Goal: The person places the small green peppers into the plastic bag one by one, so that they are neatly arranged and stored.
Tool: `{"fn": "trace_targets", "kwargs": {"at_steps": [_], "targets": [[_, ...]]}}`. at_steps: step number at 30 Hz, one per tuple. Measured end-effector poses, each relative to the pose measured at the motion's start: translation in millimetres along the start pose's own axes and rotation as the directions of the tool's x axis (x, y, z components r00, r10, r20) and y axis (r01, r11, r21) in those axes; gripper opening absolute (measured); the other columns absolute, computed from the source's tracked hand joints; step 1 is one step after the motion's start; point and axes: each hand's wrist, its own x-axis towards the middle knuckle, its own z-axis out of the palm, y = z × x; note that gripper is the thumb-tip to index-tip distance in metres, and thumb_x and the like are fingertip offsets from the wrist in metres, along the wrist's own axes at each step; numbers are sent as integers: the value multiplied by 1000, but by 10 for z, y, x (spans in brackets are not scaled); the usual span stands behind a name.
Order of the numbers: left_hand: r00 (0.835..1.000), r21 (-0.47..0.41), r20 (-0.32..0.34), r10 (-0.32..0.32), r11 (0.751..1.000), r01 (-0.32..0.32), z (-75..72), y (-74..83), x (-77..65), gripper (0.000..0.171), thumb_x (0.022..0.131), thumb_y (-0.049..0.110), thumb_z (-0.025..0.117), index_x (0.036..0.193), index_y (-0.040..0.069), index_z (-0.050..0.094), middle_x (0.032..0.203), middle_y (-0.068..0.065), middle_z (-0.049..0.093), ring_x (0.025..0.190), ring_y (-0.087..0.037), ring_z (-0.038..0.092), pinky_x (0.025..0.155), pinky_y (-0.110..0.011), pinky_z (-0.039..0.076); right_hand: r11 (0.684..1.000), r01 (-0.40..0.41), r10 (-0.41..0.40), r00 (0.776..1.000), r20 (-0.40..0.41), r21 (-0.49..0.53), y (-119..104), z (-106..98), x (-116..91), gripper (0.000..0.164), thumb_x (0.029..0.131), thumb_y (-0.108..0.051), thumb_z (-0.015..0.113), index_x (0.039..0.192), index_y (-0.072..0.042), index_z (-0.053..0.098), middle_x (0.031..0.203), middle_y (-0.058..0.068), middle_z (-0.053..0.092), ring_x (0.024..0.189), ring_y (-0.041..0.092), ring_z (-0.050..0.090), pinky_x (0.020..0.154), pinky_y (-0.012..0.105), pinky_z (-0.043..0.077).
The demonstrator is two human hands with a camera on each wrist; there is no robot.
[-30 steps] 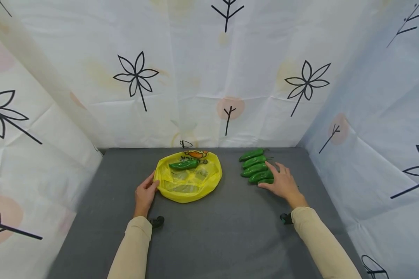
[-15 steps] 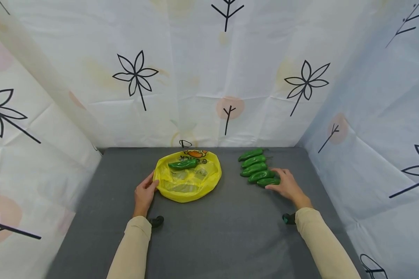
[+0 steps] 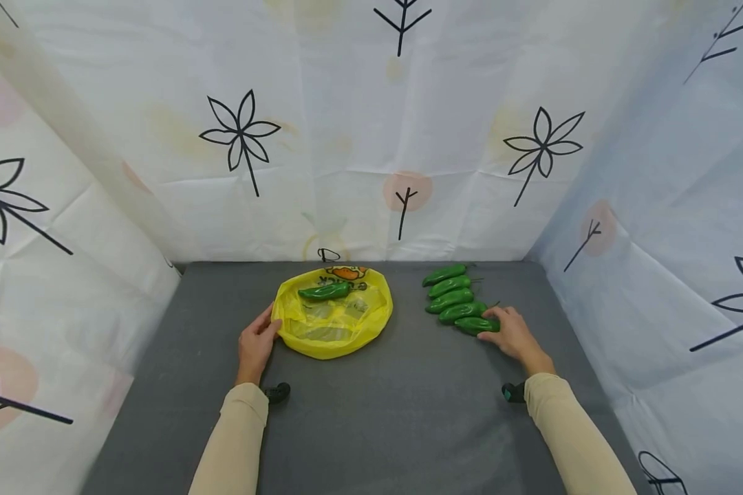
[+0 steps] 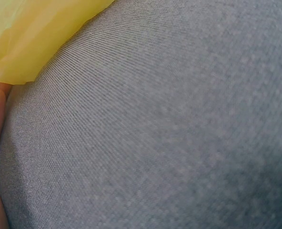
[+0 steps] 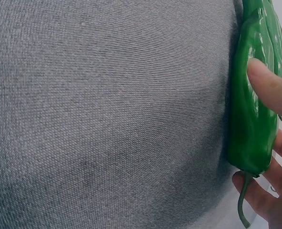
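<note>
Glossy green long pepper in the right hand lies at the near end of a slanting row of five, toward the right side of the grey cloth-covered bench. Nearest are two cream cloth sleeves, each with a small black rounded device by the wrist. The right hand is partly closed on the pepper, thumb on its near side and fingers on its far side, the green stem running back toward the palm; whether it touches the bench I cannot tell. Well to the left, the left hand is partly closed at the left rim of a thin yellow plastic bag, thumb over the edge; how tightly it grips I cannot tell. The bag sits spread round and open, with dark lettering and an orange drawing at its far side. Inside it, toward the back, lies a single green pepper. Four other green peppers continue the row behind the held one, lying side by side. Behind the bench hangs white cloth printed with black line-drawn leaves.
</note>
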Motion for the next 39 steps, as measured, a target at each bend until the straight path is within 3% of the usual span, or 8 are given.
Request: {"fn": "trace_targets", "kwargs": {"at_steps": [8, 24, 39], "targets": [[1000, 3, 3, -8, 1000, 8, 6, -6, 15, 50, 100, 42, 64, 148, 40, 52, 147, -2, 61, 124, -19, 59, 75, -3, 45, 999, 52, -53, 998, -23, -11, 5, 63, -3, 44, 94, -18, 74, 133, -1, 62, 130, 27, 57, 122, 49, 52, 100, 62, 46], [1000, -4, 8, -14, 1000, 14, 0, -14, 17, 50, 100, 41, 64, 149, 40, 52, 148, -2, 59, 125, -20, 58, 75, -2, 45, 995, 100, -100, 994, -42, 7, -28, 49, -16, 42, 95, -18, 72, 133, -2, 63, 129, 25, 60, 121, 46, 55, 99, 61, 47], [1000, -8, 1, -1, 1000, 1, -2, -7, 10, 50, 100, 45, 63, 148, 40, 52, 148, -3, 59, 126, -19, 58, 78, -3, 45, 989, 146, -145, 985, -93, 7, -288, -44, 32, 42, 98, -20, 69, 136, -5, 62, 134, 23, 59, 126, 45, 51, 103, 62, 44]]}}
